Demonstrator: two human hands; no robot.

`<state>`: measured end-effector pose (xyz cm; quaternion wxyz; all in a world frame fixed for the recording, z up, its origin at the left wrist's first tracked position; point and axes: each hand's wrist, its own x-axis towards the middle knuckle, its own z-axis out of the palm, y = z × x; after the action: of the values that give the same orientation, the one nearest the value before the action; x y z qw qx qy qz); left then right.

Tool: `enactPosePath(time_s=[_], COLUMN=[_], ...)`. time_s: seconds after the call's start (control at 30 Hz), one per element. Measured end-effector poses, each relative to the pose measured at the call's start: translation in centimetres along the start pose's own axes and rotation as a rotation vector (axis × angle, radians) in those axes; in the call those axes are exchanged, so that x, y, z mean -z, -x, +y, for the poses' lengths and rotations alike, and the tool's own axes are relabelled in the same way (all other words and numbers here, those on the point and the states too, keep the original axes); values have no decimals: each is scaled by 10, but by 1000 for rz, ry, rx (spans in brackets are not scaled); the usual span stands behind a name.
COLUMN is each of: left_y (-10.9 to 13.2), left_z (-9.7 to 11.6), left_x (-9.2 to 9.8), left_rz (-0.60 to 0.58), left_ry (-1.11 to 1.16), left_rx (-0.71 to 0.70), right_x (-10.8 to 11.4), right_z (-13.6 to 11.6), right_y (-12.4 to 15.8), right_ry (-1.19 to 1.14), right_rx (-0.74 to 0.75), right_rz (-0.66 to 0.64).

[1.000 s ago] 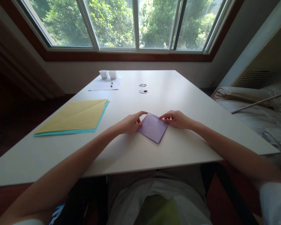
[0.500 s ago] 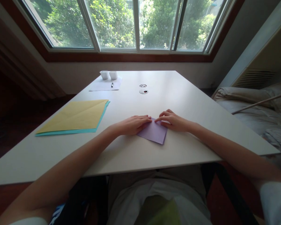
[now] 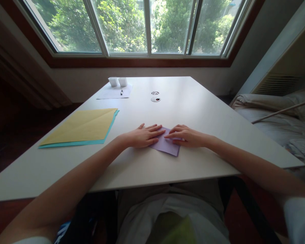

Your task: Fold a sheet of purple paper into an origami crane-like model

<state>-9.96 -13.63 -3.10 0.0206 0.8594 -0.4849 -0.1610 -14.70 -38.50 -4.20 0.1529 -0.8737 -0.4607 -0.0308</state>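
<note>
Head view: one small purple paper [image 3: 165, 147] on the white table [image 3: 205, 105], slightly right of and below the frame's centre.
Purple paper: flat, seemingly doubled at its lower right edge, a corner pointing toward the frame's bottom; too much is covered for me to judge a long axis.
Left hand [image 3: 143, 136]: palm down, fingers straight and slightly spread over the paper's left part; it grips nothing.
Right hand [image 3: 186, 136]: half curled, index stretched leftward onto the paper, the rest about its right side; whether finger and thumb pinch an edge, I can't tell.
Which way: the paper sits right of the left palm and left of the right one; the fingertips almost meet on it.
Nearer hand: neither, since both touch it.
Yellow sheet [image 3: 81, 125]: left of the frame, over a teal sheet [image 3: 103, 141], well apart from the purple paper.
Pen [image 3: 121, 92]: farther up, left of centre.
</note>
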Motion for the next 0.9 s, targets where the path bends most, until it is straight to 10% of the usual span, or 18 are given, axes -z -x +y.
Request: enactPosePath(time_s=[0.67,0.9], left_y=[3,10], left_z=[0,-10], left_x=[0,-2], left_rz=[28,338], left_ry=[-28,-203], left_rx=[5,-29], right_x=[20,19], right_z=[-5,20], right_y=[14,18], right_ry=[-225,22], right_rx=[14,-142], right_rz=[-271,-15])
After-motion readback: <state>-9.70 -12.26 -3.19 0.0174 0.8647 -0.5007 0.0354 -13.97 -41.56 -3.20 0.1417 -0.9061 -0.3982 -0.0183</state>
